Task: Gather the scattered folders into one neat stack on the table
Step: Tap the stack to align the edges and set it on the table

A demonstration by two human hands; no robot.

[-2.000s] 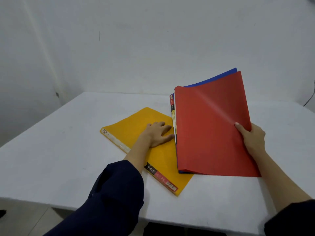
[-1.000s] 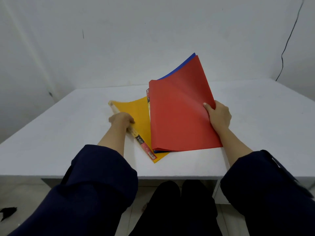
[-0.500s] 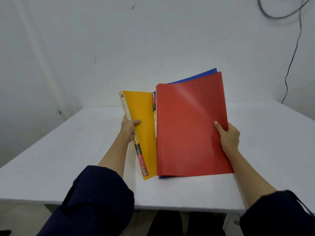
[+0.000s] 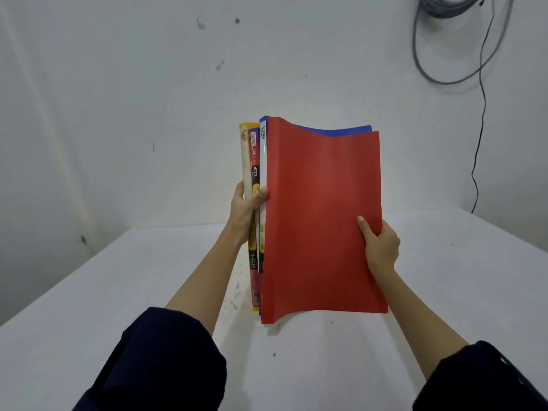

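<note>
I hold a bundle of folders upright above the white table (image 4: 444,292). The red folder (image 4: 320,221) faces me in front, its cover bowed. A blue folder (image 4: 350,131) shows behind its top edge. The yellow folder (image 4: 245,155) is pressed against the bundle's left side, only its spine visible. My left hand (image 4: 246,209) grips the spines on the left. My right hand (image 4: 379,247) clamps the red folder's right edge, thumb on the front. The bundle's lower edge hovers just over the table.
A white wall stands close behind the table. Coiled grey cable (image 4: 453,40) hangs at the top right, and a thin black wire (image 4: 480,143) runs down to the table's far right corner. Small dark specks (image 4: 274,354) dot the tabletop near me.
My left hand lifted the yellow folder off the table and brought it up against the left side of the red and blue bundle. Both hands raised the bundle upright.
</note>
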